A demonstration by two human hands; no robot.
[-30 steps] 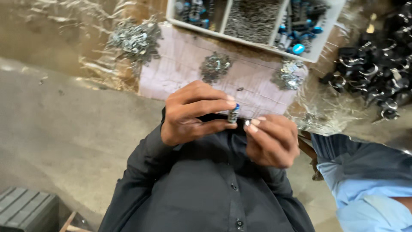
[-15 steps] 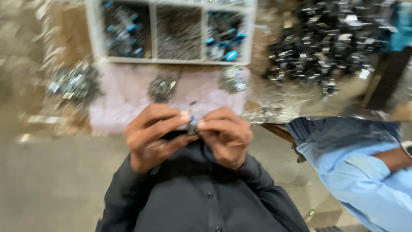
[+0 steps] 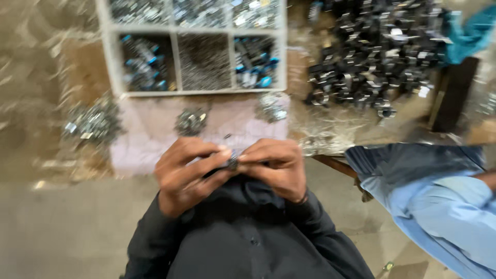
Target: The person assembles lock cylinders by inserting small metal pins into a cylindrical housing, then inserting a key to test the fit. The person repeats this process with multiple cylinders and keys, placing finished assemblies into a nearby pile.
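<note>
Both hands meet at chest height: left hand [image 3: 183,173] & right hand [image 3: 274,165] have fingers closed on a small metal part [image 3: 232,160], approx. above the pink sheet [image 3: 155,134]. Step looks like assembly; next move probably needs fine twisting.

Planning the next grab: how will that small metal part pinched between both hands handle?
The small metal part looks rigid, probably not floppy. It is tiny against the fingers of the left hand and right hand, so likely light and easily dropped. Its shiny surface may be slippery.
</note>
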